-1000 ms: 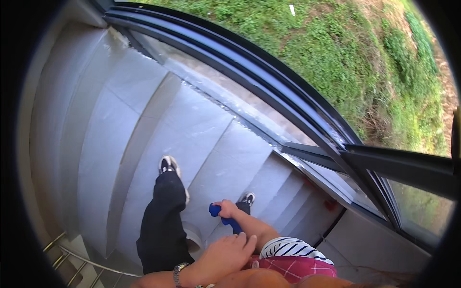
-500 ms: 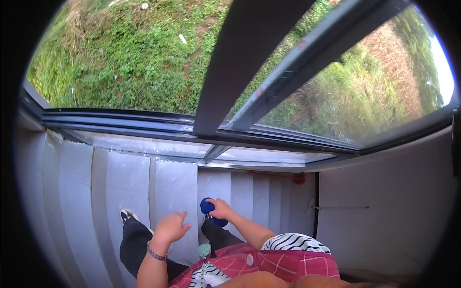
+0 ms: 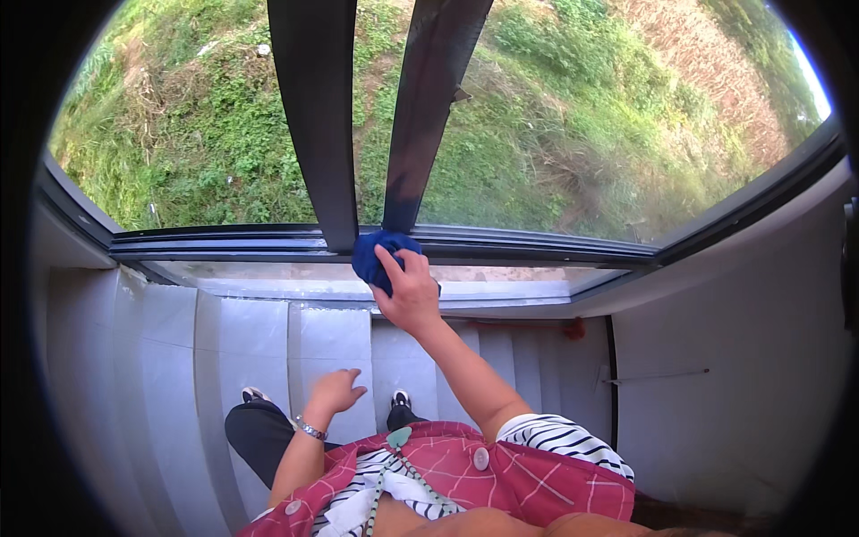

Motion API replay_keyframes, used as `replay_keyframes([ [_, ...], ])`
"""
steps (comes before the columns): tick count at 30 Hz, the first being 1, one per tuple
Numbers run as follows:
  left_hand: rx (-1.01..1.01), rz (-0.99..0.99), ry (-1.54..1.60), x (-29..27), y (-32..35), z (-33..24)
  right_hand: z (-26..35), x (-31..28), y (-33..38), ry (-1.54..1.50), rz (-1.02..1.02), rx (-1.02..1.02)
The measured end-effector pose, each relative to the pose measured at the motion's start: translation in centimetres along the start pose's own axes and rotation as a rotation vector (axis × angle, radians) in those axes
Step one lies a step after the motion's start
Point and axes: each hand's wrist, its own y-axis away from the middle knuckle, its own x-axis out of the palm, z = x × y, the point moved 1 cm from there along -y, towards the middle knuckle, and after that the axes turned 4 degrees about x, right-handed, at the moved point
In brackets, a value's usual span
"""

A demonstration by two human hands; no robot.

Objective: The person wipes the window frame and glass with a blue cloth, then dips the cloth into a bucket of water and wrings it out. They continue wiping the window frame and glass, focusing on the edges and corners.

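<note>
A bunched dark-blue cloth is in my right hand, thumb and fingers curled over it. It presses against the dark window frame, at the foot of the inner upright bar. Part of the cloth shows beyond the far side of my hand. My left hand, with a metal bracelet at its wrist, hangs over the steps below. It holds nothing; thumb and forefinger stand apart, and the other fingers are partly hidden.
I stand on a pale stone staircase, feet on different steps. Glass panes rise beyond the sill, with a green slope outside. A second dark upright stands left of the cloth. Near the right wall lies a reddish object with a thin handle.
My right hand has carried the blue cloth up from beside my leg to the window frame. My left hand has shifted slightly right and up. The view has turned.
</note>
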Motion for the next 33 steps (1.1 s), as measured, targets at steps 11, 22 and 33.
replay_keyframes([
  [11,-0.226,0.120,0.158,3.3,4.6,-0.2,-0.4,7.1,-0.7,0.453,0.181,-0.042],
  [22,-0.245,-0.054,0.263,1.8,4.7,0.9,-0.3,5.5,-2.6,0.580,0.361,0.074],
  [33,-0.343,-0.160,0.356,0.5,4.6,5.0,-7.2,-2.5,0.2,0.690,0.319,0.163],
])
